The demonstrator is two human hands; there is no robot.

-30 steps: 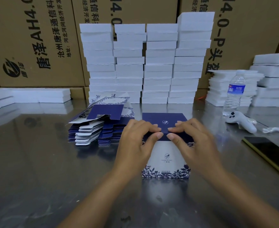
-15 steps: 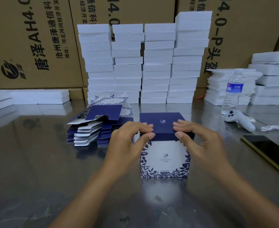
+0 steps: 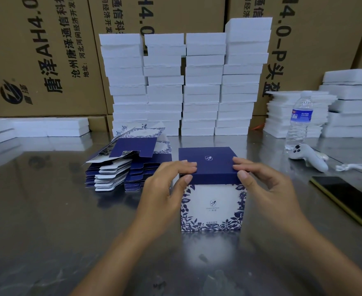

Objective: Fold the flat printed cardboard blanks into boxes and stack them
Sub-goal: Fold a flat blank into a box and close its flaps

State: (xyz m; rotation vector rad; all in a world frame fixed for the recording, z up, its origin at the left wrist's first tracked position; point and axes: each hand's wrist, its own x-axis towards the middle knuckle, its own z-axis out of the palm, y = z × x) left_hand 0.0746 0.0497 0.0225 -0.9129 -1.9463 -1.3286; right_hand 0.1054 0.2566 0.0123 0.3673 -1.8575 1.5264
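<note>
A folded box (image 3: 213,206), white with blue leaf print and a dark blue lid, stands upright on the steel table in front of me. My left hand (image 3: 165,189) grips its upper left corner, fingers on the lid, thumb on the front edge. My right hand (image 3: 263,186) grips the upper right corner the same way. A pile of flat printed blanks (image 3: 124,163) lies to the left of the box, just beyond my left hand.
Tall stacks of white foam slabs (image 3: 184,86) stand behind, with more slabs (image 3: 346,107) at right and left. A water bottle (image 3: 299,120), a white controller (image 3: 308,157) and a phone (image 3: 346,199) lie at right. Brown cartons (image 3: 43,56) form the back wall.
The lid has been pressed down flat and closed. Both hands slid apart from the middle of the front edge to the box's upper corners.
</note>
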